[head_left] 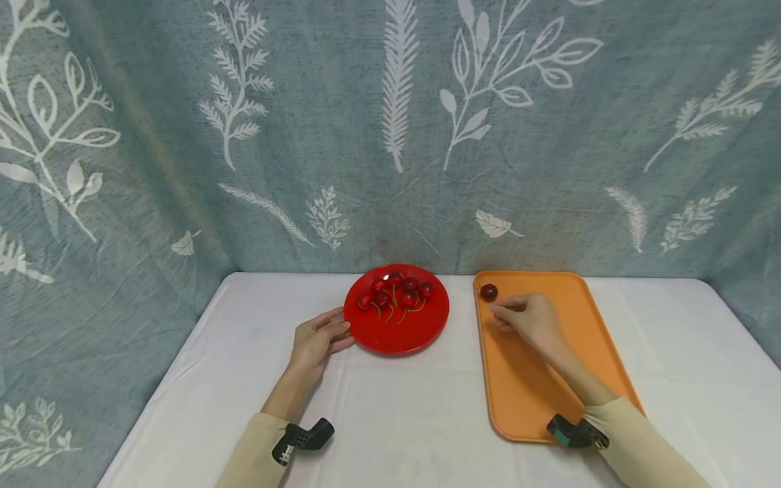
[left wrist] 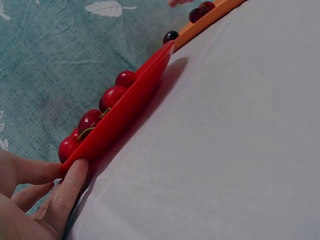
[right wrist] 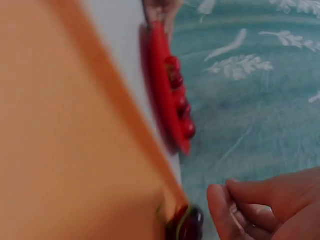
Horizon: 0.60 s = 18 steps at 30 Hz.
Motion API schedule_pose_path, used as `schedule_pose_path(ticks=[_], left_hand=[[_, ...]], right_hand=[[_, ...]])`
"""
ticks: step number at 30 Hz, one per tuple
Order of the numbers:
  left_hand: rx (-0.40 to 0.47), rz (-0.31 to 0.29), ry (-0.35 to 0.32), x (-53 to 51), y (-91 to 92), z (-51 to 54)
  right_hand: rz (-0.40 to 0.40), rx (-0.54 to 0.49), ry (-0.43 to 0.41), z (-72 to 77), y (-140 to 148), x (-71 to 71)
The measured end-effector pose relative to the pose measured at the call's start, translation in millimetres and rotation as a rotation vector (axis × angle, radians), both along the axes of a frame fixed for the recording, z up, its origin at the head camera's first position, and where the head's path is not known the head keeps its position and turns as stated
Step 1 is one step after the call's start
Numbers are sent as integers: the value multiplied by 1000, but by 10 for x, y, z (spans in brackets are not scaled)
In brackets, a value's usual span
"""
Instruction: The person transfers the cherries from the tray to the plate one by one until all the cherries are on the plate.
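Note:
A round red plate (head_left: 396,339) holds several red cherries (head_left: 382,298) with green stems, gathered in its far half. At its left rim my left hand (head_left: 317,342) grips the edge between thumb and fingers, which shows closely in the left wrist view. On the right lies an orange tray (head_left: 525,400), and a dark cherry (head_left: 489,292) sits in its far left corner. My right hand (head_left: 527,322) hovers over the tray just beside that cherry, fingers bent and thumb near the index fingertip. Nothing shows between those fingertips in the right wrist view.
A white cloth (head_left: 427,420) covers the table beneath plate and tray. Behind it hangs a teal curtain (head_left: 342,122) with white leaf prints. Black cameras (head_left: 305,437) are strapped to both wrists.

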<state>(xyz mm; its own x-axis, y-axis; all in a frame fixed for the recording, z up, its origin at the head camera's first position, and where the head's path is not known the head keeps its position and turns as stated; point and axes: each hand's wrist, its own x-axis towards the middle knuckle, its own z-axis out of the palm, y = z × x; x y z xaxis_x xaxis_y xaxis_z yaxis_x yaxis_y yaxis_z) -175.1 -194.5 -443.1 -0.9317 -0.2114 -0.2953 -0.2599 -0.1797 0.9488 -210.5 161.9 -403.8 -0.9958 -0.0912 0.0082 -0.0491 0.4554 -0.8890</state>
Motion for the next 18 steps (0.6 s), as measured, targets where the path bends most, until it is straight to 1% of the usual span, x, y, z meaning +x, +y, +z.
schedule_pose_path(ticks=[5, 8, 12, 15, 18], left_hand=[[-10, 2, 10, 14, 10, 4], [-17, 2, 13, 14, 3, 8], [-19, 6, 21, 17, -10, 5], [-17, 3, 23, 17, -13, -1], [-15, -5, 20, 10, -13, -14]], right_hand=[[-10, 98, -35, -46, 264, 123], [0, 120, -61, -70, 337, 150], [20, 110, -121, -107, 360, 123], [9, 113, -183, -128, 373, 65], [-6, 106, -228, -136, 398, -3]])
